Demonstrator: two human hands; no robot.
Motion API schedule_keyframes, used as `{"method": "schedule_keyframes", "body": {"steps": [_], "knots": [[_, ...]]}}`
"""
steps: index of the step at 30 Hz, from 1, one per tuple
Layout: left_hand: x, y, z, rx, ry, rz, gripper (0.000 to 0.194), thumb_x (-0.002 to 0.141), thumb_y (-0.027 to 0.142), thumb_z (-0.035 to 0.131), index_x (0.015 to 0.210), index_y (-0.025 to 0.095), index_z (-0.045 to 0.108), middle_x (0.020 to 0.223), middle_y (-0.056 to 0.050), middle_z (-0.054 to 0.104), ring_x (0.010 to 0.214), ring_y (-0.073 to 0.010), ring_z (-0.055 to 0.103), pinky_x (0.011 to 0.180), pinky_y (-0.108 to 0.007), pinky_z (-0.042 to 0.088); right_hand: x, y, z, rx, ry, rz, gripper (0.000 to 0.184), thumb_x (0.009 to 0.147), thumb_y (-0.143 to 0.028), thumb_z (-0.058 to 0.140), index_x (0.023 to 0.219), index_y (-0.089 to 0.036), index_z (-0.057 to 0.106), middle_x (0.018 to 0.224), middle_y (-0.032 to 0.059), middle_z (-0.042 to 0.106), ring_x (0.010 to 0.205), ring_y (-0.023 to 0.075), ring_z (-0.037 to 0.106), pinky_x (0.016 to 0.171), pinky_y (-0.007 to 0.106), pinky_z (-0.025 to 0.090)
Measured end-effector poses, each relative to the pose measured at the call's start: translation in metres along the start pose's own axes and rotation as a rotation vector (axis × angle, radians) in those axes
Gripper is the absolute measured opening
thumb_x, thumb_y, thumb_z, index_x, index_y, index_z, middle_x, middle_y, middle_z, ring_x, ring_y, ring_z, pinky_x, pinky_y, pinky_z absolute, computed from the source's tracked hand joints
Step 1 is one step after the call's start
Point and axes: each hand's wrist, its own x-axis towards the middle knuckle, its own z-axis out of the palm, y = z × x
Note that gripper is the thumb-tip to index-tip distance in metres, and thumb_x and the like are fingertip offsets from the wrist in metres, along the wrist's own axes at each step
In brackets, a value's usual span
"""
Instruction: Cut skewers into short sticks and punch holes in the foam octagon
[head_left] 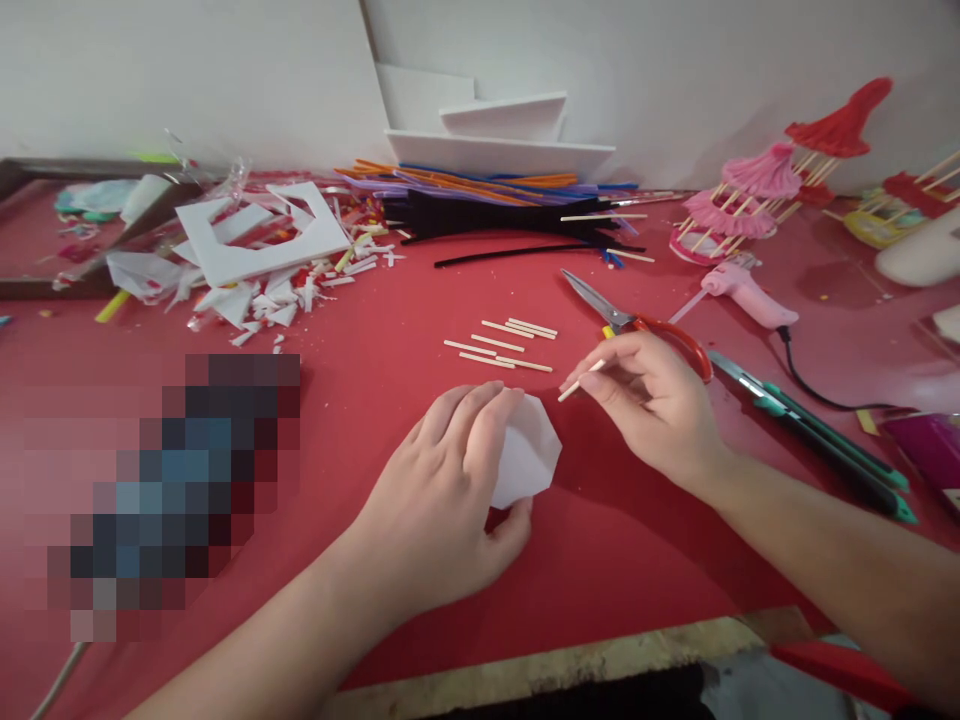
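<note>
A white many-sided foam piece (531,452) is gripped near the table's front by my left hand (442,490), with fingers over its far edge and the thumb at its near edge. The hand covers its left part. To the right, my right hand (652,405) pinches a short wooden stick (581,382) between thumb and fingers, its free end pointing down and left toward the foam. Just beyond the foam lie several short wooden sticks (498,343) in a loose group. Scissors (615,310) with red-orange handles rest right behind my right hand.
A green and black utility knife (817,430) and a pink glue gun (750,296) lie at right. Pink and red stick models (739,200) stand behind. Foam scraps (262,240) pile at back left, beside pipe cleaners (502,205). A blurred-out dark object (180,470) lies at left.
</note>
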Motion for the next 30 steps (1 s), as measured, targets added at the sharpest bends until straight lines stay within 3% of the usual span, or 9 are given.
{"method": "schedule_keyframes", "body": {"steps": [6, 10, 15, 20, 23, 30], "knots": [[0.002, -0.006, 0.002, -0.052, -0.009, -0.005, 0.071, 0.077, 0.039, 0.062, 0.134, 0.009, 0.03, 0.146, -0.023, 0.033, 0.136, -0.0374, 0.029, 0.107, -0.056, 0.036, -0.002, 0.0, 0.002, -0.022, -0.044, -0.045, 0.006, 0.089, -0.024, 0.06, 0.093, -0.023, 0.056, 0.088, 0.0016, 0.068, 0.08, 0.0136, 0.069, 0.069, 0.024, 0.057], [0.003, -0.008, 0.0, -0.129, -0.059, -0.03, 0.074, 0.077, 0.032, 0.061, 0.136, 0.009, 0.024, 0.143, -0.022, 0.037, 0.133, -0.0342, 0.034, 0.107, -0.053, 0.039, -0.003, 0.0, 0.001, -0.031, -0.033, -0.043, 0.008, 0.086, -0.024, 0.063, 0.091, -0.023, 0.056, 0.086, 0.0018, 0.068, 0.078, 0.014, 0.069, 0.068, 0.024, 0.058], [0.003, -0.011, 0.001, -0.193, -0.039, -0.057, 0.075, 0.078, 0.029, 0.062, 0.138, 0.011, 0.02, 0.137, -0.023, 0.04, 0.13, -0.0334, 0.041, 0.1, -0.049, 0.047, -0.005, 0.001, -0.001, -0.024, -0.081, -0.071, 0.009, 0.084, -0.023, 0.066, 0.089, -0.023, 0.058, 0.084, 0.0011, 0.067, 0.076, 0.0139, 0.068, 0.067, 0.025, 0.058], [0.003, -0.011, 0.003, -0.18, -0.014, -0.036, 0.086, 0.077, 0.037, 0.068, 0.141, 0.013, 0.015, 0.142, -0.023, 0.036, 0.134, -0.036, 0.037, 0.102, -0.053, 0.045, -0.007, 0.0, -0.004, -0.14, -0.148, -0.187, 0.009, 0.084, -0.022, 0.067, 0.089, -0.023, 0.06, 0.083, -0.0001, 0.069, 0.076, 0.0135, 0.067, 0.069, 0.026, 0.055], [0.003, -0.011, 0.002, -0.198, -0.008, -0.026, 0.086, 0.078, 0.034, 0.067, 0.142, 0.015, 0.012, 0.145, -0.022, 0.033, 0.136, -0.0362, 0.036, 0.103, -0.055, 0.045, -0.006, -0.002, -0.004, -0.234, -0.148, -0.249, 0.007, 0.084, -0.024, 0.066, 0.089, -0.023, 0.061, 0.083, 0.0, 0.07, 0.074, 0.0131, 0.066, 0.067, 0.025, 0.054], [0.003, -0.011, 0.003, -0.219, 0.009, -0.026, 0.087, 0.078, 0.035, 0.068, 0.143, 0.016, 0.014, 0.143, -0.021, 0.035, 0.135, -0.0352, 0.037, 0.104, -0.054, 0.046, -0.005, -0.003, -0.004, -0.263, -0.154, -0.257, 0.005, 0.085, -0.026, 0.065, 0.088, -0.024, 0.062, 0.082, 0.0001, 0.071, 0.074, 0.0138, 0.067, 0.067, 0.026, 0.053]]}}
